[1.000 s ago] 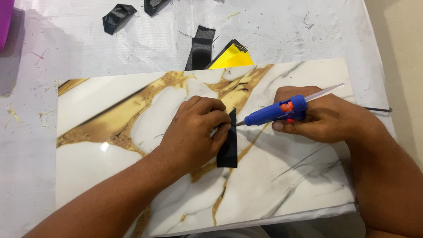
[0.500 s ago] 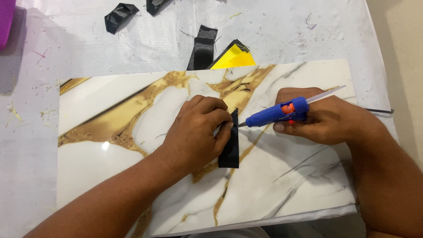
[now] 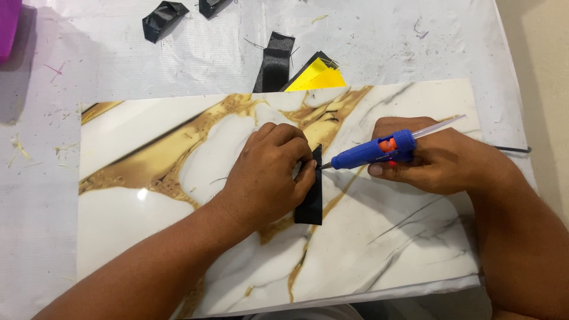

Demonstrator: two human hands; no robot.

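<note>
With our left hand (image 3: 269, 172) pinching the black ribbon strip (image 3: 310, 198) at the middle of the marble-patterned board (image 3: 148, 207) and our right hand (image 3: 435, 160) clamped around the blue glue gun (image 3: 370, 153), whose nozzle sits at our fingertips, hot glue could burn them.

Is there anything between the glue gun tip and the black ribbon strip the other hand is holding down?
Nothing visible. The right hand points the glue gun so its tip meets the ribbon strip's right edge, just beside the left hand's fingertips, which press the strip onto the marble board.
</note>
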